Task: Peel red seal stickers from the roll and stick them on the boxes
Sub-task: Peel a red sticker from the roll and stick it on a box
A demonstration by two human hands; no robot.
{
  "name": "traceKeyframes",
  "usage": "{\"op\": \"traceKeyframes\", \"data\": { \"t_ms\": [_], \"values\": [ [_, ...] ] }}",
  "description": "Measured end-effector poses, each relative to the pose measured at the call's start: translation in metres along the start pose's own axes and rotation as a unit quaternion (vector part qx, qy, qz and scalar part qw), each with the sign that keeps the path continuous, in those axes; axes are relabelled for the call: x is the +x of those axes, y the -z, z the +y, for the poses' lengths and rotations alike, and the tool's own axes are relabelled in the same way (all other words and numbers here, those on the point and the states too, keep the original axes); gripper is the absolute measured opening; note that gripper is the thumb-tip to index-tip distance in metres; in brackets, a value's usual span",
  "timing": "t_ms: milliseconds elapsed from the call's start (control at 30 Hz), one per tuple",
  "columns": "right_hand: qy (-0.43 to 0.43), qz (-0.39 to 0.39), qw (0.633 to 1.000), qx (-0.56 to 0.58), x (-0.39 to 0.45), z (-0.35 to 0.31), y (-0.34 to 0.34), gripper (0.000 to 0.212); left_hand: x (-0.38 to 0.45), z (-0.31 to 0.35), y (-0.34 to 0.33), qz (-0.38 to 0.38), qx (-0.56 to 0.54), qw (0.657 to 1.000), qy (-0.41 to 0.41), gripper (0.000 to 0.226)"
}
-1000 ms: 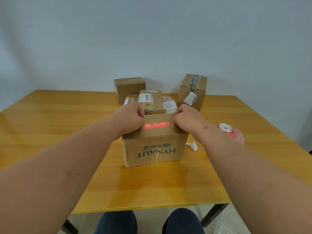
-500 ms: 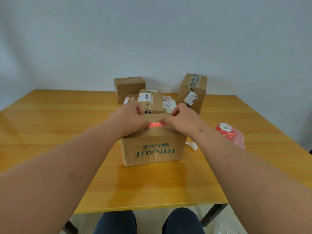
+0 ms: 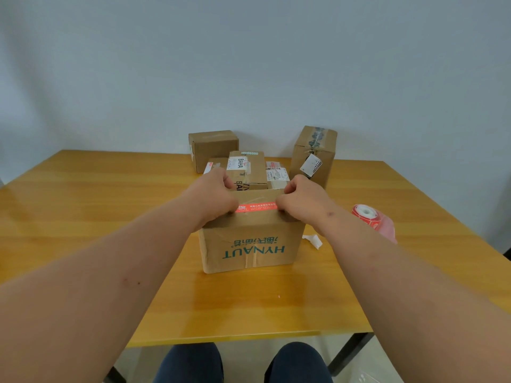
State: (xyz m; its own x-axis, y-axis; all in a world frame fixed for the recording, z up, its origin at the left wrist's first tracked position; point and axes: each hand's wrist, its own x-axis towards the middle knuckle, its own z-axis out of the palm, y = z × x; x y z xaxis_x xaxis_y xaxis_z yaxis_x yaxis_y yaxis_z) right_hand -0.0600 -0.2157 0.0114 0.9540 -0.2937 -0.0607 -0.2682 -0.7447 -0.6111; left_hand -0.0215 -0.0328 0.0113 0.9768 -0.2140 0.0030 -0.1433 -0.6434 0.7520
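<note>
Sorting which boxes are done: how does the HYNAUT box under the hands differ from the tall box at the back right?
The HYNAUT box is nearest the person, with a red seal sticker along its top front edge; the tall box stands at the table's far side and shows no red sticker. The HYNAUT box has teal print, upside down; the tall box has dark tape and a tilted white label. Both hands rest on the HYNAUT box; nothing touches the tall box. Both are brown cardboard.

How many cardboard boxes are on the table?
5 at least: the HYNAUT box nearest, the BAHA box behind it, a low box beside that, one far left, one tall far right. More may be hidden.
</note>
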Motion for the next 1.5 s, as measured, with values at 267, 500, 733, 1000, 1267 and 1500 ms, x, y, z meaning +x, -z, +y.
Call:
{"op": "traceKeyframes", "data": {
  "t_ms": [267,500,733,1000,1267,1500],
  "values": [
    [-0.012,0.023,0.999,-0.034,-0.001,-0.003,-0.004,0.025,-0.003,-0.001,-0.004,0.033,-0.020,0.999,0.003,0.030],
    [-0.010,0.049,0.997,-0.051,0.005,-0.006,-0.007,0.025,0.002,-0.004,-0.005,0.061,0.019,0.998,0.001,0.030],
    [0.011,0.044,0.999,-0.002,0.003,-0.001,-0.006,0.013,0.003,-0.007,-0.005,0.050,0.007,0.999,-0.008,0.031],
    [0.026,-0.010,0.999,0.019,-0.005,0.000,0.002,0.025,-0.004,-0.006,-0.001,0.013,-0.035,0.999,0.002,0.040],
    [-0.012,0.014,0.999,-0.043,-0.009,-0.009,-0.007,0.054,-0.007,0.001,-0.008,0.049,0.028,0.998,0.018,0.050],
    [-0.016,0.026,0.998,-0.049,-0.006,-0.012,-0.010,0.060,-0.005,0.004,-0.010,0.051,0.045,0.998,0.014,0.049]
  ]
}}
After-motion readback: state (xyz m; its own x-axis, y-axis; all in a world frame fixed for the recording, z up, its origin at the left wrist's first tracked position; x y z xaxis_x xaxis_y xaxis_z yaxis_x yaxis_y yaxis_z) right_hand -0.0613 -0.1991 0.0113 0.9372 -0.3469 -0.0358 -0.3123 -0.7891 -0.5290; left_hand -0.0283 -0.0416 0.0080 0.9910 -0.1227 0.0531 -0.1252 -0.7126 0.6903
